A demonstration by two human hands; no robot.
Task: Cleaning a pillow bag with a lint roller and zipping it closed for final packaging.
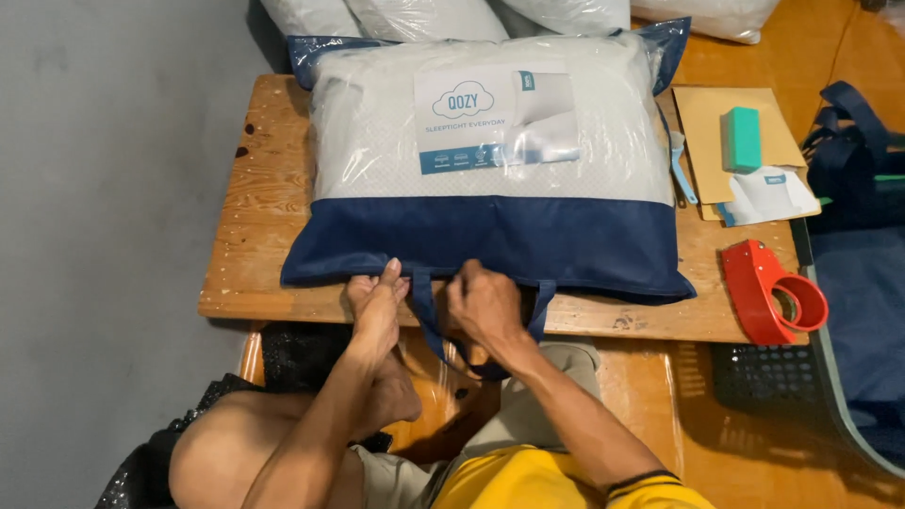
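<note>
A wooden tabletop (255, 207) carries a packed pillow bag (485, 160), clear plastic above a navy band, its lower edge at the near rim of the board. Both grips work that edge: the left hand (375, 306) pinches the navy fabric, thumb up, just left of the carry strap (426, 316); the right hand (485, 306) is clenched on the hem just right of it. Farther right of the grips lie a red tape dispenser (768, 292), then a brown envelope (702, 123) bearing a green block (741, 139).

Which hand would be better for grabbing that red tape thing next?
Probably the right hand: the red tape dispenser lies on the table's right side, nearer to it. The left hand would have to cross over.
</note>
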